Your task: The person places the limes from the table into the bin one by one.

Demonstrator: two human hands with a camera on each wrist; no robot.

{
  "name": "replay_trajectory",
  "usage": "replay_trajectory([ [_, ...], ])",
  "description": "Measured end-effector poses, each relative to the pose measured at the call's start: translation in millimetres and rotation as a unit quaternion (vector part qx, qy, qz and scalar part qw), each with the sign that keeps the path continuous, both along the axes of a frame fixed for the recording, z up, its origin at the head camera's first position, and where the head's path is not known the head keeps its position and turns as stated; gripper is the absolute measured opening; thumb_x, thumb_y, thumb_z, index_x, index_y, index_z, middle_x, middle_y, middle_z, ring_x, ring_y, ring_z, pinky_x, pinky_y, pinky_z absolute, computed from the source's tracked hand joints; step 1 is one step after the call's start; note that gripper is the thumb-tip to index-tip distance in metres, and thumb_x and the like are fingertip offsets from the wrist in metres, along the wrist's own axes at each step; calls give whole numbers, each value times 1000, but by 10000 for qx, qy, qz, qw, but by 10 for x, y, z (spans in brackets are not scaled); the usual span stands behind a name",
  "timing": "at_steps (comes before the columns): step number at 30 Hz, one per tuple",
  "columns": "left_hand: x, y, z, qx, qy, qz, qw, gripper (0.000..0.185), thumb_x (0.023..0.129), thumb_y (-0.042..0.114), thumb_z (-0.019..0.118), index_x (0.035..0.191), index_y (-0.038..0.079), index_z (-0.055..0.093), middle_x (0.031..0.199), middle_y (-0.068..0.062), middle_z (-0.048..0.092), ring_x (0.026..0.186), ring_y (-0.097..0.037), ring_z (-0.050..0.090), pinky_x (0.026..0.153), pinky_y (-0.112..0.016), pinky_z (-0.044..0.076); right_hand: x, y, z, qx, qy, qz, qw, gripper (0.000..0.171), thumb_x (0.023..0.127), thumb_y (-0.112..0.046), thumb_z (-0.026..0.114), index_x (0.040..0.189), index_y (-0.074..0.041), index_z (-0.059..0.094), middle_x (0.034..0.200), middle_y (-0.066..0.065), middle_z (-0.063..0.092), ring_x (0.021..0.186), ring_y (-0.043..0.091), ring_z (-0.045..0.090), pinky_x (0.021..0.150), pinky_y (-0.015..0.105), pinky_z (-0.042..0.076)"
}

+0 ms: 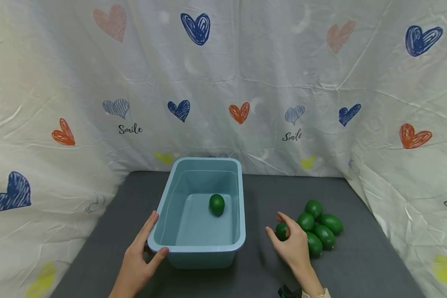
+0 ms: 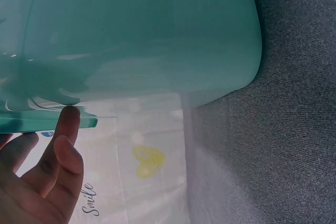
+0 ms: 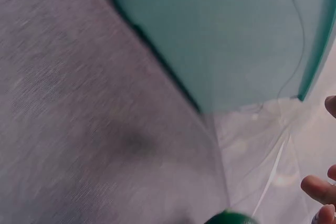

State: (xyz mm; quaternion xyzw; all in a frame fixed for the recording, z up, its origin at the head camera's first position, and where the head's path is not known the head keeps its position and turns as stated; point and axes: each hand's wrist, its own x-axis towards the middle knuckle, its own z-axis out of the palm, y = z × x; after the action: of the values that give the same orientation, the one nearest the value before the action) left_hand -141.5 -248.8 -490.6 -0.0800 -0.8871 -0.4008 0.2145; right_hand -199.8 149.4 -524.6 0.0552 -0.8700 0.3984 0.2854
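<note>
A light blue plastic bin [image 1: 243, 223] stands near the middle of the table with one dark green oval fruit [image 1: 217, 205] on its floor. My left hand [image 1: 135, 260] holds the bin's near left corner, thumb on the front rim and fingers along the left side. In the left wrist view, one fingertip [image 2: 69, 115] meets the wall under the rim. My right hand [image 1: 292, 244] is around a green fruit [image 1: 281, 231] at the left of a pile, thumb and fingers spread apart. The right wrist view shows only the top of a fruit [image 3: 231, 217], apart from the visible fingers.
Several more green fruits [image 1: 325, 236] lie clustered just right of my right hand. The dark grey table [image 1: 260, 273] extends around the bin. A white curtain [image 1: 216, 74] with printed hearts hangs behind and at both sides. A black strap [image 1: 288, 291] shows at my right wrist.
</note>
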Motion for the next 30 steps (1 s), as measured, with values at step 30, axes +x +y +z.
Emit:
replay_trajectory([
  [30, 1, 9, -12, -9, 46, 33, 10000, 90, 94, 23, 82, 168, 31, 32, 172, -2, 33, 136, 18, 31, 68, -29, 52, 456, 618, -370, -47, -564, -1680, 9842, 66, 81, -27, 94, 137, -2, 69, 138, 21, 64, 75, 19, 52, 66, 33, 44],
])
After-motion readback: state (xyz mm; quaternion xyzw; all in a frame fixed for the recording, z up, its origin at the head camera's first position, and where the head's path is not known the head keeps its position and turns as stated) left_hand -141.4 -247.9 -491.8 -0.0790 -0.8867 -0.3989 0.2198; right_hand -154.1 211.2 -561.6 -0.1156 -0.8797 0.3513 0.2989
